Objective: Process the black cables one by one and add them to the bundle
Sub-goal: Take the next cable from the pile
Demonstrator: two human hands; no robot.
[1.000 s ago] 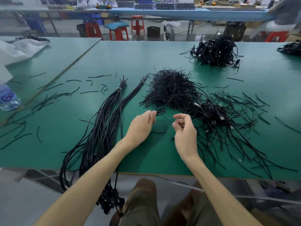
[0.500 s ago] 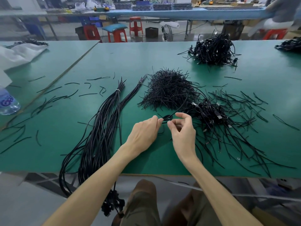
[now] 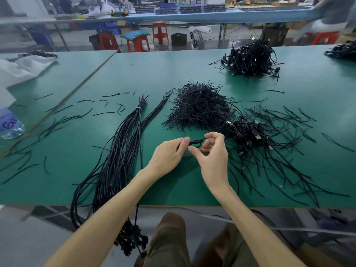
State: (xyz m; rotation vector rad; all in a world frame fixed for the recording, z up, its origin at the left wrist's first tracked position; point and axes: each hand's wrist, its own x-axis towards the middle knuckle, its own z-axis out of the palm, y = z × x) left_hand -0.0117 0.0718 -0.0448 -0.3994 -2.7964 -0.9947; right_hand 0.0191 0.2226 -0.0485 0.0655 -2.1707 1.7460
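Note:
My left hand [image 3: 169, 153] and my right hand [image 3: 212, 155] meet over the green table [image 3: 154, 74] and pinch a small black cable piece [image 3: 196, 142] between their fingertips. Left of them lies the long bundle of black cables [image 3: 123, 151], tied with a white band near its far end and hanging over the table's front edge. A heap of coiled black cables with USB plugs [image 3: 248, 132] sits just right of my hands. Behind it is a mound of short black ties [image 3: 198, 106].
Loose black ties are scattered right [image 3: 289, 132] and left [image 3: 81, 114] of the work area. Another cable heap [image 3: 252, 58] lies at the far side. A water bottle [image 3: 10, 122] stands at the left edge, a white bag [image 3: 21, 68] behind it.
My hands came together and rose slightly from the table. They now pinch a small black piece between them, which one second ago they did not hold.

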